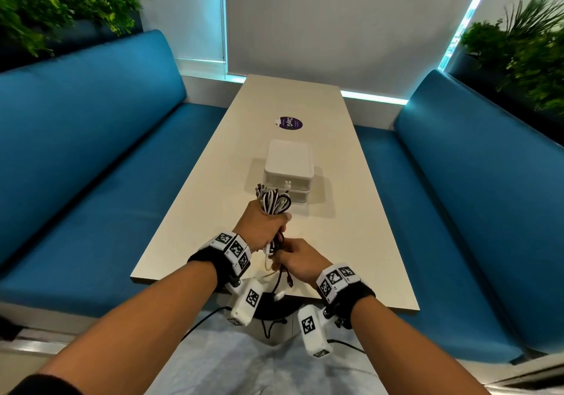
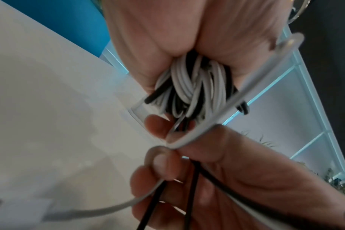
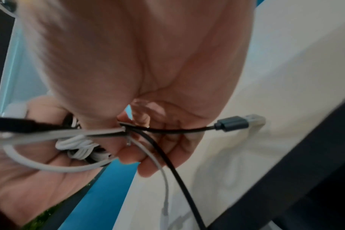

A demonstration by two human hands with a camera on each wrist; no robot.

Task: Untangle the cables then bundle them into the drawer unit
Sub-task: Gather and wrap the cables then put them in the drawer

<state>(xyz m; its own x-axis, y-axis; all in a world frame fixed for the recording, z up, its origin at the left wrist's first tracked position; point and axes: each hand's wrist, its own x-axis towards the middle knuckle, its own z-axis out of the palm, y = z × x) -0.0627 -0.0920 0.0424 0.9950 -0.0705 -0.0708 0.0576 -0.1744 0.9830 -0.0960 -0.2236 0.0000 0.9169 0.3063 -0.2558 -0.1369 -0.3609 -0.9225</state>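
My left hand [image 1: 264, 226] grips a coiled bundle of black and white cables [image 1: 274, 201] above the near part of the white table [image 1: 351, 211]; the left wrist view shows the bundle [image 2: 193, 87] squeezed in my fist. Just below it my right hand [image 1: 297, 260] pinches the loose cable ends [image 1: 279, 272], which hang past the table's near edge. In the right wrist view a black cable with a USB plug [image 3: 240, 123] and a white cable [image 3: 163, 183] trail from my right fingers [image 3: 158, 157]. The white drawer unit [image 1: 288, 175] stands just behind the bundle, with its drawers pushed in.
A round purple sticker [image 1: 290, 123] lies on the table beyond the drawer unit. Blue benches [image 1: 91, 156] run along both sides of the table. Plants [image 1: 55, 4] stand in the far corners. A black cord [image 1: 268, 327] trails below the table's near edge.
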